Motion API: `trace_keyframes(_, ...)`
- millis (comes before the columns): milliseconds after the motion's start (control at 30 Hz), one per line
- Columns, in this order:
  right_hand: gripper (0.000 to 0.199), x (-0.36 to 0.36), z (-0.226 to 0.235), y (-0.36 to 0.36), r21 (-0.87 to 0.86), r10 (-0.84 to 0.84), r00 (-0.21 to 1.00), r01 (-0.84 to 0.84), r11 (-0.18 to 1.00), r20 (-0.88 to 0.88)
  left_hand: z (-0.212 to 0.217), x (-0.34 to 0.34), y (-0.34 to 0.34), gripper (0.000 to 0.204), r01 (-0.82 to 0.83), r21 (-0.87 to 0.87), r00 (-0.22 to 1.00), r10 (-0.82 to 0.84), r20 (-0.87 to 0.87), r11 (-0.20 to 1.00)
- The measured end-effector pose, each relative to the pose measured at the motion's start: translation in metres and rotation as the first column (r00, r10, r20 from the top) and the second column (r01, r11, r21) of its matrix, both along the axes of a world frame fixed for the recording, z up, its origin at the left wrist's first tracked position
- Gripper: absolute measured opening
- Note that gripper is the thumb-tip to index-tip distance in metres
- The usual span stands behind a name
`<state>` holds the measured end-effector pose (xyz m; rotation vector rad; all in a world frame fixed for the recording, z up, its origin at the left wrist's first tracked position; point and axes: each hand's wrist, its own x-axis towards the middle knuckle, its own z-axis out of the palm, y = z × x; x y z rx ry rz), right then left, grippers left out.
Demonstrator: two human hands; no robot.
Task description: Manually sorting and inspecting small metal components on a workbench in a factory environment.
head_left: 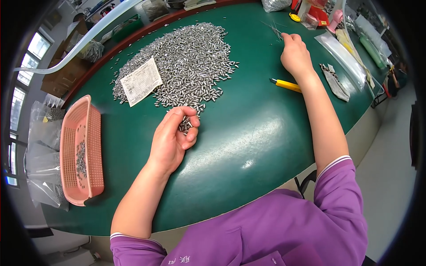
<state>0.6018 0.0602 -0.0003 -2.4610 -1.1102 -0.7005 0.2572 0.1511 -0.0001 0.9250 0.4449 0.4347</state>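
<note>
My left hand [166, 139] is cupped, palm up, with its fingers curled round a handful of small metal pins [184, 126]. It is at the near edge of a large heap of the same shiny, short cylindrical pins [191, 53]. A printed paper slip [142, 82] lies on the heap's left side. Farther off to the right, my right hand [296, 55] has its fingertips pinched together at the ends of some thin wires [275, 31] on the table. How many wires the fingers grip is too fine to make out.
A yellow utility knife [287, 85] lies beside my right forearm on the green table [239, 142]. To its right are a grey cloth piece [335, 83] and clear plastic bags [341, 57]. A pink basket [95, 150] holding some pins stands left, beside bagged pins [44, 155].
</note>
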Motion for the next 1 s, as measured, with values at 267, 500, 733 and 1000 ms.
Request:
trace_keyframes(267,0.032,-0.009,0.004,-0.001,-0.181,0.085,0.958,-0.138,0.974,-0.275,0.0,0.0,0.0,0.024,0.002,-0.002,1.0,-0.002,0.006,1.0)
trace_keyframes(500,0.019,-0.066,0.017,0.016,0.114,0.53,0.808,-0.519,0.847,-0.258,-0.002,-0.002,0.002,0.024,-0.002,-0.007,1.0,0.002,0.004,1.0)
trace_keyframes(733,0.029,-0.085,-0.006,0.017,0.037,0.617,0.768,-0.621,0.783,-0.173,0.001,0.0,0.0,0.023,0.001,-0.002,1.0,-0.001,-0.002,1.0)
trace_keyframes(1000,0.031,-0.122,-0.006,0.019,0.146,0.678,0.634,-0.682,0.717,-0.371,0.0,0.0,0.0,0.023,0.001,0.01,1.0,-0.001,-0.007,1.0)
